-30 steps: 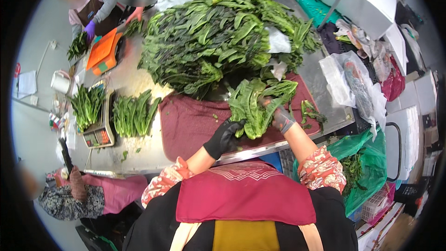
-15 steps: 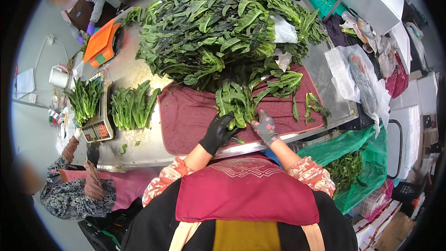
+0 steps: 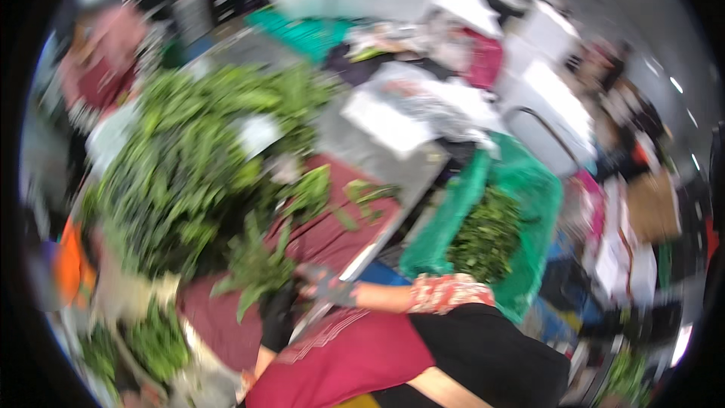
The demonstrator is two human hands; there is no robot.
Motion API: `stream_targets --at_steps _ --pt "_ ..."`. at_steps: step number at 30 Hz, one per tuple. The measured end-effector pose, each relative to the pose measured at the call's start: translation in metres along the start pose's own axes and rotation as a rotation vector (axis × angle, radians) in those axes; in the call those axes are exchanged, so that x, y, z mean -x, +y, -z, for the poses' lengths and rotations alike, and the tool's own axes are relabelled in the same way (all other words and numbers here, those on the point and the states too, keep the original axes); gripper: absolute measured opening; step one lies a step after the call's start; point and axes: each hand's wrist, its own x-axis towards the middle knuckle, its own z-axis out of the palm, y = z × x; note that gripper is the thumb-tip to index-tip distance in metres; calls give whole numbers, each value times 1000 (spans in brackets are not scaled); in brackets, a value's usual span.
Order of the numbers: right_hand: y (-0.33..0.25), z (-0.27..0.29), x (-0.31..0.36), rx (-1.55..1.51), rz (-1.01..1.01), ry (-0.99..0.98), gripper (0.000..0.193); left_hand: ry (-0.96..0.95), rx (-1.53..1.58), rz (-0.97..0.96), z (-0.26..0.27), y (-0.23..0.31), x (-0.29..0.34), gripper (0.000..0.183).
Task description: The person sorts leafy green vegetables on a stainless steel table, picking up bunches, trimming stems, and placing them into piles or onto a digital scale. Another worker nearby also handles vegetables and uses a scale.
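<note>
My left hand (image 3: 278, 311), in a black glove, is closed on the base of a clump of leafy greens (image 3: 253, 266) above the maroon cloth (image 3: 215, 313). My right hand (image 3: 329, 287), in a grey patterned glove, is close beside it, near the table's front edge. Its fingers are smeared by motion, so whether it grips anything is unclear. Beyond both hands rises a big heap of dark green leaves (image 3: 181, 174). Loose leaves (image 3: 370, 195) lie on the cloth to the right.
To the right of the table, a green plastic bag (image 3: 540, 238) holds cut leaves (image 3: 489, 234). White plastic packaging (image 3: 396, 117) lies at the table's right end. Trimmed greens (image 3: 155, 344) and an orange scale (image 3: 73, 264) are at the left. Another person (image 3: 102, 60) stands far left.
My view has swung to the right, so the heap appears further left and the green bag nearer the middle. The picture has blurred. The clump stays at my left hand.
</note>
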Motion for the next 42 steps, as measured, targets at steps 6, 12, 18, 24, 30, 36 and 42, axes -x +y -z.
stream_targets --at_steps 6,12,18,24,30,36,42 --pt "6 31 22 -515 -283 89 36 171 -179 -176 -13 14 -23 35" --pt "46 70 15 -550 -137 341 31 432 -425 -311 -4 26 -48 28" --pt "-15 130 1 -1067 -459 295 40 240 -244 -341 -10 0 -39 41" --pt "-47 69 5 -1201 -572 -173 41 92 -54 -157 -22 -2 -30 63" --pt "-48 51 2 -542 -437 90 23 180 218 -98 -40 -20 -3 44" --pt "-52 43 10 -578 -273 160 20 87 110 -167 -20 3 1 48" --pt "-37 40 17 -550 -162 221 14 124 139 -183 -31 -6 9 51"
